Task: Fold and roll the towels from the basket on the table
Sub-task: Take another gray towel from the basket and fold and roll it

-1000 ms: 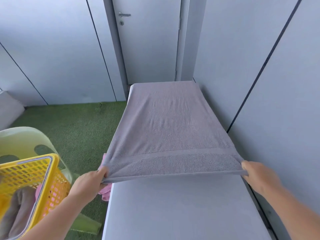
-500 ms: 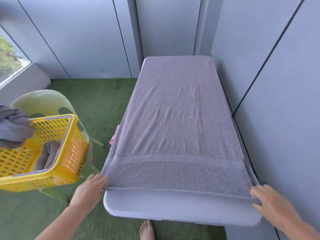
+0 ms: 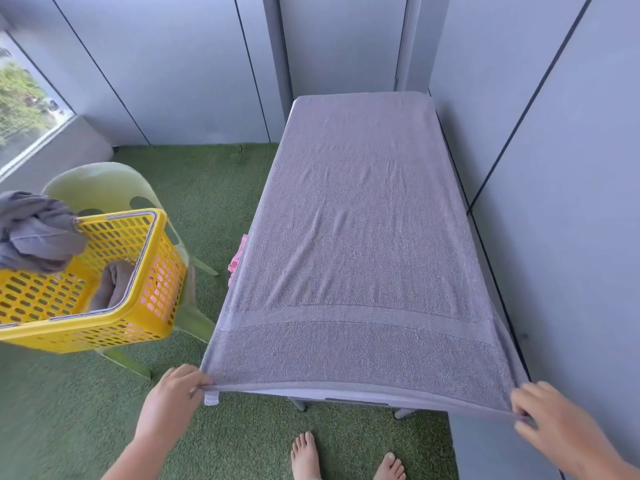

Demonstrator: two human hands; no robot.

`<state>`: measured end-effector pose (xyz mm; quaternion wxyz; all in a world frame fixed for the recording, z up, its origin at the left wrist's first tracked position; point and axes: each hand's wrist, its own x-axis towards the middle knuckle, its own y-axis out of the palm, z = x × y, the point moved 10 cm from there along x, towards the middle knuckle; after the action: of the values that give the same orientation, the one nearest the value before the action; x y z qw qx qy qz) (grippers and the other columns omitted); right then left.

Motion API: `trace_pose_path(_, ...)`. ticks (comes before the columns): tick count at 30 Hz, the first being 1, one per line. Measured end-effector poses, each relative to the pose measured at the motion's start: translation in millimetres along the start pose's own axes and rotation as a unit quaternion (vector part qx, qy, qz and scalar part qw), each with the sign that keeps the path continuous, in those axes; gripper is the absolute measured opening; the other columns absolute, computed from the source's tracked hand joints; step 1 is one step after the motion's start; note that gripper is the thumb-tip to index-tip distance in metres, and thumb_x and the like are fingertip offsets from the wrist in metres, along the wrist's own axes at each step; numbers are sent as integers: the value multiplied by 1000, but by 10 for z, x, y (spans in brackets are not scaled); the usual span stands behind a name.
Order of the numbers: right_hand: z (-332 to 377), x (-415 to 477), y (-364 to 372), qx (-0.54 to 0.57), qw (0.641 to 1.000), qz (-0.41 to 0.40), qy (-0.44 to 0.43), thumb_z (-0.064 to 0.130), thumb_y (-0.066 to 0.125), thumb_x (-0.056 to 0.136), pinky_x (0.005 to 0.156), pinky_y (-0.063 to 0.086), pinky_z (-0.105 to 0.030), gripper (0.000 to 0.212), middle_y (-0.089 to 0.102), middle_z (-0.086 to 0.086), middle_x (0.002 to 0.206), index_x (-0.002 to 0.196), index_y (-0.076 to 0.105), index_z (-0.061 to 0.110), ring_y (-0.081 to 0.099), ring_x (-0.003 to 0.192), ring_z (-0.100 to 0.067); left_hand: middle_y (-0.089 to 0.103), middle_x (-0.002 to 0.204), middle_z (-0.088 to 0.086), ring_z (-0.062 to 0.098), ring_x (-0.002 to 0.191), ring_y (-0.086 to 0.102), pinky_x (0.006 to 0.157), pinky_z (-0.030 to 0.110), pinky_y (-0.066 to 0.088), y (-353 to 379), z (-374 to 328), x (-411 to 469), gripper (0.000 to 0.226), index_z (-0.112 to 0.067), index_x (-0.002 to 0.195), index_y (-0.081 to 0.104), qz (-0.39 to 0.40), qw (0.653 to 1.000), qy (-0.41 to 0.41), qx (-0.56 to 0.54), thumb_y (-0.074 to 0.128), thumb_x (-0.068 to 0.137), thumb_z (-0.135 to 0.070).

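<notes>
Towel [image 3: 360, 237] pulled nearer; hands [image 3: 173, 400] [image 3: 550, 420] pinch near corners.

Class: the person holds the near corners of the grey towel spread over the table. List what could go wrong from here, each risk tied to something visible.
1. The grey terry towel is pinched only at its near corners by the left hand and right hand, beyond the end of the grey table. A slipped grip could drop that edge onto the green artificial grass.
2. A crumpled grey cloth hangs over the rim of the yellow perforated plastic basket. It may slide out.
</notes>
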<state>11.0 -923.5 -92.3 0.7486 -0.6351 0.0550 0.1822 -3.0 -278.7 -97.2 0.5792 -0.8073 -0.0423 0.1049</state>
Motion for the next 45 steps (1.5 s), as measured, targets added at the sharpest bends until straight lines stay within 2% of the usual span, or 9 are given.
trace_pose_path(8,-279,36,-659,46,985,-140,87,4,81,65,65,41,-31,43,53,20,77,74,53,34,52,79,-10,65,92,-16,18,88,52,64,34,43,-856,-227,178,33,-29,88,78,-145,989,31,-25,79,76,1)
trace_pose_path(12,-167,-47,-118,-13,998,-8,67,14,82,61,48,42,-28,58,45,22,72,73,38,50,43,75,0,60,87,-29,12,87,44,62,30,41,-270,28,173,63,-64,73,55,25,999,45,18,84,75,-8)
trace_pose_path(21,-231,-173,110,-3,995,9,100,17,83,59,44,35,-22,55,45,20,71,72,38,46,41,77,3,61,92,-33,10,85,46,65,26,44,-71,119,18,35,-39,95,80,-6,999,42,-13,88,73,-13)
trace_pose_path(28,-212,-248,190,10,992,6,127,16,88,55,47,43,-27,58,44,19,82,77,41,42,41,77,-6,69,110,-23,16,101,61,77,32,48,121,240,-47,43,-54,94,67,20,996,-51,-64,81,82,-14)
trace_pose_path(32,227,-91,-230,51,988,-108,97,45,68,70,67,50,-35,24,53,16,102,90,63,34,51,96,-17,64,131,-15,15,123,50,98,42,45,-11,-32,76,33,-37,119,71,-14,993,-75,-92,70,89,-23)
trace_pose_path(35,992,490,-327,18,995,-101,20,57,44,84,102,44,-42,55,50,6,136,125,60,24,47,126,-23,55,141,-17,13,135,43,109,41,40,4,-915,306,41,-35,133,63,-30,996,37,-76,55,93,-39)
trace_pose_path(37,1608,896,-163,1,998,-51,-44,58,37,92,119,25,-43,66,22,7,159,149,35,26,23,147,-21,34,154,-22,9,148,24,121,39,24,294,-1685,442,51,-38,149,44,33,990,125,-58,46,98,-43)
trace_pose_path(41,2388,1429,122,-18,994,-33,-106,56,33,93,122,13,-50,74,5,0,164,156,19,21,7,152,-21,-6,159,-25,8,153,-10,122,33,-8,860,-2621,555,63,-41,158,8,105,978,179,33,38,103,-48)
trace_pose_path(45,2145,1387,242,-38,992,-46,-111,59,30,96,121,11,-45,70,2,2,165,157,18,26,4,152,-19,-3,164,-17,12,155,-3,125,38,-1,949,-2462,522,61,-43,158,17,85,976,189,72,31,100,-57)
